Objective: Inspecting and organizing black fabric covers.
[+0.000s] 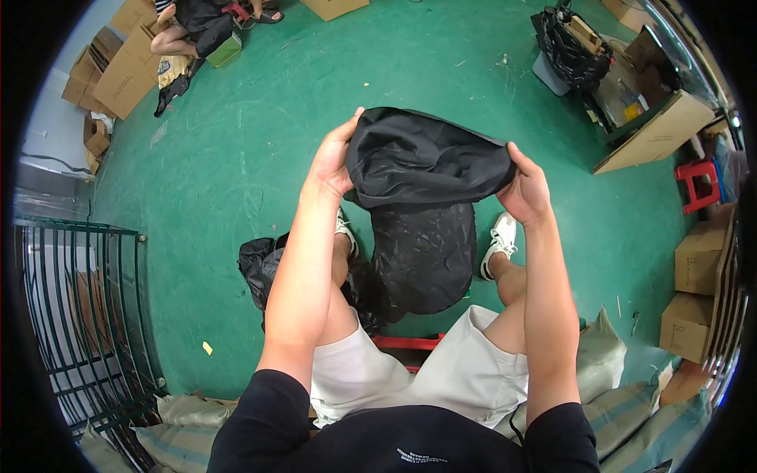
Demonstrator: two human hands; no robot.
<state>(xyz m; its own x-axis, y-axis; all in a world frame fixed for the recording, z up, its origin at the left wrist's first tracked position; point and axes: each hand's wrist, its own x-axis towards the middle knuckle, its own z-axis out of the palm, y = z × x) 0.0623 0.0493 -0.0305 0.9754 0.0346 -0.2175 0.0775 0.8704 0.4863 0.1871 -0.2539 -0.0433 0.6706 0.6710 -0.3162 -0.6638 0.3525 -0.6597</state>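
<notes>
Seated over green floor (236, 158). Left hand (331, 162) grips the left edge of a black fabric bag (426, 169), fingers closed on the cloth; right hand (524, 189) clamps its right edge. Bag hangs between the knees. Judgement: keep both edges level and taut. Left of bag: black bundle (259, 268), metal rack (79, 315). Right: cardboard boxes (694, 292), red stool (698, 183).

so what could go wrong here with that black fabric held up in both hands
The black fabric is gripped only at its two edges, by the left hand and the right hand, so a slack grip could let it drop. Its lower part hangs between the knees, close to the green floor, and might pick up dirt. It could also get confused with the black pile by the left leg.
</notes>
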